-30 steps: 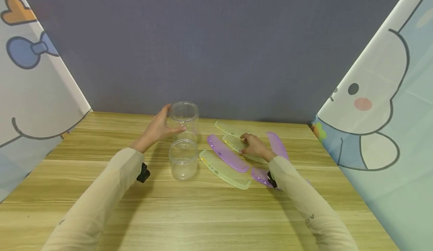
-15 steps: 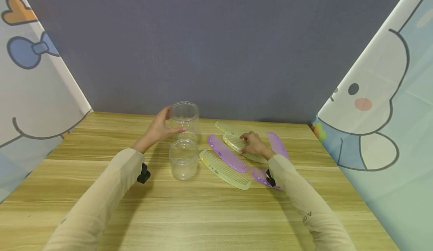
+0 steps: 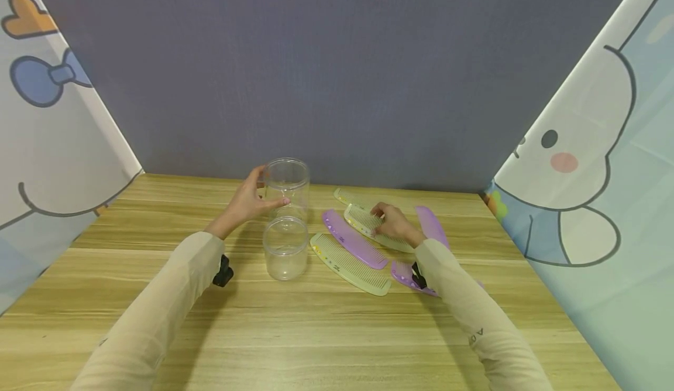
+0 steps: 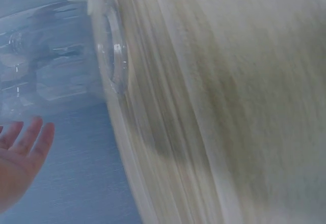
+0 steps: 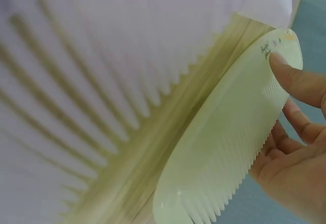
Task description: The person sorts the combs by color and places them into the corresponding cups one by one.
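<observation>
My left hand [image 3: 247, 202] holds the far clear plastic jar [image 3: 295, 187], thumb across its front and fingers at its left side. In the left wrist view those fingers [image 4: 41, 140] lie along the jar's wall [image 4: 61, 61]. A second clear jar [image 3: 286, 259] stands just in front of it. My right hand [image 3: 395, 224] pinches a pale green comb [image 3: 360, 220] between thumb and fingers. The right wrist view has this comb [image 5: 214, 132] tilted, teeth toward the palm, thumb on its printed end. Part of it is hidden behind the hand in the head view.
A purple comb [image 3: 350, 237] and a green comb [image 3: 344, 265] lie left of my right hand. Another green comb [image 3: 344, 196] lies behind it. Purple combs [image 3: 432, 224] lie to the right and under the right forearm [image 3: 405, 274]. A grey panel [image 3: 337, 86] closes the back.
My right hand has shifted slightly left and away from me, and the pale green comb has moved with it, its printed end slightly raised. My left hand and both jars have stayed in place.
</observation>
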`<state>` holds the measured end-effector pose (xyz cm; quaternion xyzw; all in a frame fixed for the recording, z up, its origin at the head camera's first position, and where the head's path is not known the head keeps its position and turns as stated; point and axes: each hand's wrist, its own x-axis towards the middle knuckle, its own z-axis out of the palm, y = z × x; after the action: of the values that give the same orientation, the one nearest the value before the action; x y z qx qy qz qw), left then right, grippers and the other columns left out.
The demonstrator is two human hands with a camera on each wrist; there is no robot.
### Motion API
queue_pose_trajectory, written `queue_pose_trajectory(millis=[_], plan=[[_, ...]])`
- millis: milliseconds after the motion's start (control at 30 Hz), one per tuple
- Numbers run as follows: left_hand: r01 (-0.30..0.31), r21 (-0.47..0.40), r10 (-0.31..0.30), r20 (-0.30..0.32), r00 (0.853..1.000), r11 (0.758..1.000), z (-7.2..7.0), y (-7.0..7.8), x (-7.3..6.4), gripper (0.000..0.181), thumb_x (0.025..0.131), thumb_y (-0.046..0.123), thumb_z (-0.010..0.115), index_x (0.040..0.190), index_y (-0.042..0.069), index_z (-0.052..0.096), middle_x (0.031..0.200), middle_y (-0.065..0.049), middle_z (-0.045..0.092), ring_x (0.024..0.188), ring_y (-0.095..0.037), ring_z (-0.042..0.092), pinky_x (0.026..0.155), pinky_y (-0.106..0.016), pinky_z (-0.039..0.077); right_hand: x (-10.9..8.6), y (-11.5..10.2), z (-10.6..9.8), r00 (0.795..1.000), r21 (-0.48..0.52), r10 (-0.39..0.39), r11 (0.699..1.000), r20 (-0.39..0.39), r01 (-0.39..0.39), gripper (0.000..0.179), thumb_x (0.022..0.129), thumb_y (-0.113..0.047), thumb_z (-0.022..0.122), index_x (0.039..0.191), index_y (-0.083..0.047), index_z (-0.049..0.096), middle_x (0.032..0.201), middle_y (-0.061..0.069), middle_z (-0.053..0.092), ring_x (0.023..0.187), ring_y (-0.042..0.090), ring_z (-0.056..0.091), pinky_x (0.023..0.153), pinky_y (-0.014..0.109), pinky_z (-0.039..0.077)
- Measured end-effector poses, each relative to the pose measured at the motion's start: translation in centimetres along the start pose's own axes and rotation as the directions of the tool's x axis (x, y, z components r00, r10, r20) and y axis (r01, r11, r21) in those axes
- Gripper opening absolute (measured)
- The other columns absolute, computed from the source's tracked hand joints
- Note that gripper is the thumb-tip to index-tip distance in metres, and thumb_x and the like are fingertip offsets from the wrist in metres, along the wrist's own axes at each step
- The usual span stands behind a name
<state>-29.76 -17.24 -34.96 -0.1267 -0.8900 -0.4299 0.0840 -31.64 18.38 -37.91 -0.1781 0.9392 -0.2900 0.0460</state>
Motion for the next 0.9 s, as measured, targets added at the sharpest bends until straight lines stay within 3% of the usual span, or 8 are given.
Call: queue_pose_trajectory(millis=[167, 367, 467, 900], plan=[[-0.005, -0.048, 0.005, -0.004, 1.000, 0.999, 0.3, -0.3, 0.1, 0.103, 0.070, 0.040, 0.078, 0.144, 0.007, 0.014, 0.145, -0.017, 0.031, 0.123, -0.041, 0.040, 0.094, -0.052, 0.045, 0.1, -0.3, -0.2, 1.000, 0.033, 0.011, 0.999, -0.005, -0.011, 0.038, 0.072, 0.002, 0.070, 0.107, 0.003, 0.055, 0.104, 0.021, 0.058, 0.098, 0.031, 0.054, 0.084, 0.039, 0.049], [-0.027, -0.094, 0.026, -0.010, 1.000, 0.995, 0.4, -0.4, 0.1, 0.101, 0.071, 0.034, 0.078, 0.144, 0.006, 0.014, 0.144, -0.019, 0.031, 0.124, -0.043, 0.038, 0.098, -0.051, 0.043, 0.2, -0.6, -0.6, 1.000, 0.099, 0.010, 0.995, 0.005, -0.011, 0.031, 0.076, 0.006, 0.065, 0.105, 0.005, 0.055, 0.087, 0.017, 0.060, 0.074, 0.019, 0.053, 0.062, 0.024, 0.044], [-0.029, -0.116, 0.028, -0.012, 1.000, 0.993, 0.5, -0.4, 0.1, 0.101, 0.071, 0.033, 0.078, 0.144, 0.006, 0.014, 0.143, -0.021, 0.030, 0.124, -0.044, 0.037, 0.099, -0.050, 0.042, 0.2, -0.6, -0.8, 1.000, 0.142, 0.012, 0.990, 0.015, -0.014, 0.030, 0.077, 0.008, 0.063, 0.105, 0.005, 0.054, 0.083, 0.016, 0.060, 0.067, 0.014, 0.050, 0.057, 0.021, 0.041], [-0.031, -0.148, 0.029, -0.015, 0.999, 0.988, 0.7, -0.5, 0.1, 0.098, 0.073, 0.027, 0.077, 0.144, 0.005, 0.014, 0.144, -0.022, 0.029, 0.124, -0.045, 0.038, 0.098, -0.053, 0.042, 0.3, -1.3, -1.5, 1.000, 0.194, -0.007, 0.981, 0.004, 0.007, 0.031, 0.081, 0.008, 0.059, 0.111, 0.005, 0.053, 0.091, 0.020, 0.059, 0.079, 0.021, 0.055, 0.060, 0.020, 0.043]])
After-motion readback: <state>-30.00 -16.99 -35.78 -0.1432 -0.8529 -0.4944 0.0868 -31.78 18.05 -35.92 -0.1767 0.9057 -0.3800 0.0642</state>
